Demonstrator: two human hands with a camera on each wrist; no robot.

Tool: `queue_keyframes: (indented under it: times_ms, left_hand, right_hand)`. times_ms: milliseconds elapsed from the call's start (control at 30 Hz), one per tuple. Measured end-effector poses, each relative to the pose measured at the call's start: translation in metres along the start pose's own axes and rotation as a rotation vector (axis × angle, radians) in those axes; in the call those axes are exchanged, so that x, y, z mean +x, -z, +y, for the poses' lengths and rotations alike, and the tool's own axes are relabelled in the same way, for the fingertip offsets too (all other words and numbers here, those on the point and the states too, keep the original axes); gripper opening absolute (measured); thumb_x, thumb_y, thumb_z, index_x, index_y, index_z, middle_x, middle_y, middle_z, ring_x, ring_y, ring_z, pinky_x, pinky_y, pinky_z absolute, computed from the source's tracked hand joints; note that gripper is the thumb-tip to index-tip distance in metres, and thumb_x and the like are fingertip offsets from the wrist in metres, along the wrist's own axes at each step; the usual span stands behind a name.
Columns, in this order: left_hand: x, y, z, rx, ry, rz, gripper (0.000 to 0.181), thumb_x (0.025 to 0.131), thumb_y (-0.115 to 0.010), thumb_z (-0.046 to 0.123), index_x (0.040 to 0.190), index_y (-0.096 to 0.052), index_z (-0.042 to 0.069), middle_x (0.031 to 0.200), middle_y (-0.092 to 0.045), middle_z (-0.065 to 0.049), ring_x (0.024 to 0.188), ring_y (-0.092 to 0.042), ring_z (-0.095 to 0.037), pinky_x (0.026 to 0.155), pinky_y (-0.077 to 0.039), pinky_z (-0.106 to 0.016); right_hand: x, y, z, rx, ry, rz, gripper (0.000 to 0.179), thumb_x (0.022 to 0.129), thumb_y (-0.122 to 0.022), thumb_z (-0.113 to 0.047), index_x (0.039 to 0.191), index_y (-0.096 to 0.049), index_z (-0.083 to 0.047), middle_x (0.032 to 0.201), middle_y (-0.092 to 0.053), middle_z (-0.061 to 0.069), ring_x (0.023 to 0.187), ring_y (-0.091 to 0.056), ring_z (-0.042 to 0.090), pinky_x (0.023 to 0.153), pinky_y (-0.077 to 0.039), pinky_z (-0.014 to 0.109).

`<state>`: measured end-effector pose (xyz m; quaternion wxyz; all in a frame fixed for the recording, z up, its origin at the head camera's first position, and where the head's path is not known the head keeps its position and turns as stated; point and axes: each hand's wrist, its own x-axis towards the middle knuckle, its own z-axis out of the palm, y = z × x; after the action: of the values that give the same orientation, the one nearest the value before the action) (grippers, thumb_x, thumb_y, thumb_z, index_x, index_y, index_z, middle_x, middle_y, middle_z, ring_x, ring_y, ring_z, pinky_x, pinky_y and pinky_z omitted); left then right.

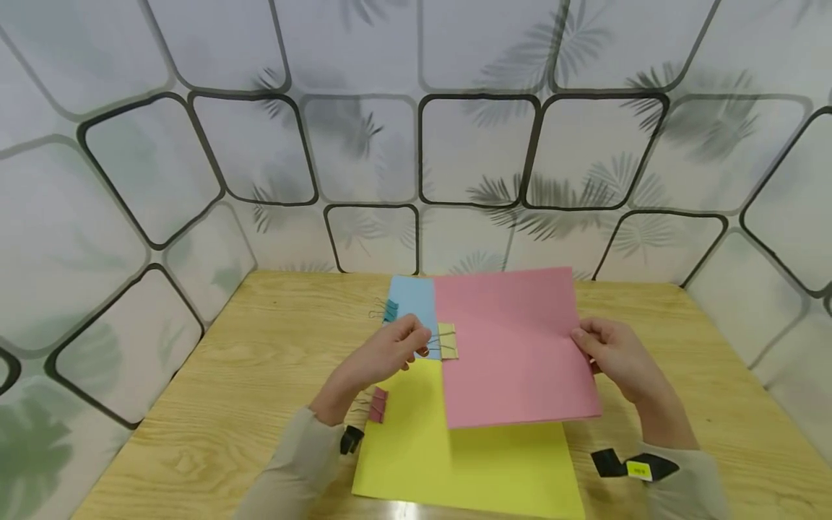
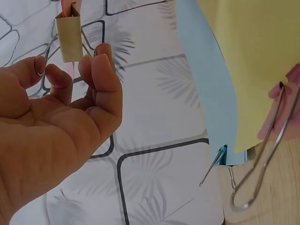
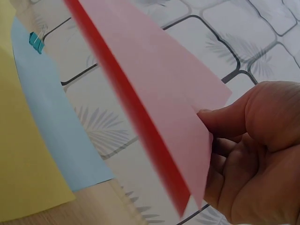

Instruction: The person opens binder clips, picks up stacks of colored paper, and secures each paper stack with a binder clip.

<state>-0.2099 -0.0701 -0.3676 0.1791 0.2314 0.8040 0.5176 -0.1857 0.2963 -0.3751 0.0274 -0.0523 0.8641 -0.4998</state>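
A pink sheet [image 1: 513,354], apparently folded or layered, is held up above the table. On its left edge sits a pale yellow binder clip [image 1: 449,341]. My left hand [image 1: 383,352] pinches that clip's wire handles between thumb and fingers; the left wrist view shows the clip [image 2: 70,40] from behind its spine. At the sheet's right edge, my right hand [image 1: 614,355] pinches the paper with thumb in front and fingers behind. In the right wrist view a red inner face [image 3: 136,119] shows between the pink layers.
Below lies a yellow sheet [image 1: 481,469] with a pink binder clip [image 1: 378,406] on its left edge. Behind it is a light blue sheet [image 1: 412,292] with a teal binder clip [image 1: 390,310]. The wooden table [image 1: 260,361] meets patterned walls [image 1: 370,159] at the back and sides.
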Motion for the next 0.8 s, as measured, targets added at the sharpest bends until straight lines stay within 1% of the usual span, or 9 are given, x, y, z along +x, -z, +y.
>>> queue_keyframes:
  times_ms: [100,267,333,400,533,667,800]
  left_hand:
    - [0.005,-0.007,-0.001,-0.018,0.013,-0.013,0.03,0.108,-0.042,0.029,0.096,-0.048,0.003,0.104,-0.058,-0.013,0.088,-0.05,-0.031,0.074,-0.045,-0.039]
    - [0.015,-0.019,0.0,-0.044,0.028,-0.035,0.028,0.107,-0.046,0.029,0.096,-0.049,0.003,0.104,-0.06,-0.012,0.087,-0.053,-0.025,0.075,-0.047,-0.038]
    - [0.021,-0.023,0.002,-0.048,0.028,-0.052,0.029,0.108,-0.045,0.029,0.097,-0.049,0.003,0.104,-0.059,-0.014,0.085,-0.052,-0.022,0.075,-0.047,-0.038]
    - [0.026,-0.027,0.004,-0.039,0.028,-0.071,0.03,0.108,-0.044,0.029,0.097,-0.049,0.003,0.104,-0.059,-0.015,0.085,-0.052,-0.021,0.075,-0.047,-0.038]
    - [0.039,-0.033,0.009,-0.016,0.029,-0.097,0.032,0.109,-0.04,0.03,0.098,-0.049,0.001,0.106,-0.058,-0.017,0.085,-0.05,-0.025,0.074,-0.044,-0.038]
    - [0.05,-0.038,0.014,-0.021,0.034,-0.099,0.033,0.109,-0.04,0.029,0.1,-0.049,-0.001,0.109,-0.057,-0.021,0.085,-0.048,-0.027,0.074,-0.043,-0.04]
    - [0.058,-0.042,0.016,-0.014,0.047,-0.085,0.032,0.108,-0.041,0.029,0.1,-0.05,0.0,0.106,-0.058,-0.018,0.083,-0.047,-0.025,0.073,-0.044,-0.038]
  right_hand:
    - [-0.003,0.005,0.008,-0.006,-0.016,0.003,0.037,0.107,-0.045,-0.016,0.123,-0.054,0.016,0.089,-0.064,0.012,0.07,-0.06,0.012,0.059,-0.055,0.031]
    - [-0.008,0.014,0.02,-0.024,-0.04,0.011,0.037,0.107,-0.044,-0.016,0.123,-0.054,0.015,0.089,-0.063,0.013,0.07,-0.059,0.013,0.06,-0.055,0.032]
    - [-0.011,0.019,0.024,-0.035,-0.046,0.015,0.038,0.108,-0.043,-0.017,0.124,-0.053,0.016,0.09,-0.063,0.014,0.071,-0.059,0.014,0.06,-0.055,0.032]
    - [-0.012,0.024,0.026,-0.044,-0.048,0.024,0.039,0.108,-0.042,-0.017,0.126,-0.052,0.016,0.091,-0.063,0.014,0.071,-0.058,0.013,0.06,-0.054,0.031]
    - [-0.014,0.033,0.03,-0.062,-0.052,0.058,0.041,0.108,-0.042,-0.018,0.126,-0.051,0.017,0.09,-0.063,0.012,0.069,-0.057,0.011,0.058,-0.053,0.03]
    - [-0.013,0.04,0.032,-0.057,-0.073,0.08,0.041,0.108,-0.042,-0.019,0.125,-0.051,0.017,0.089,-0.062,0.01,0.069,-0.055,0.011,0.058,-0.052,0.029]
    - [-0.011,0.046,0.036,-0.037,-0.103,0.083,0.043,0.108,-0.041,-0.02,0.127,-0.05,0.017,0.091,-0.062,0.008,0.072,-0.056,0.01,0.061,-0.053,0.029]
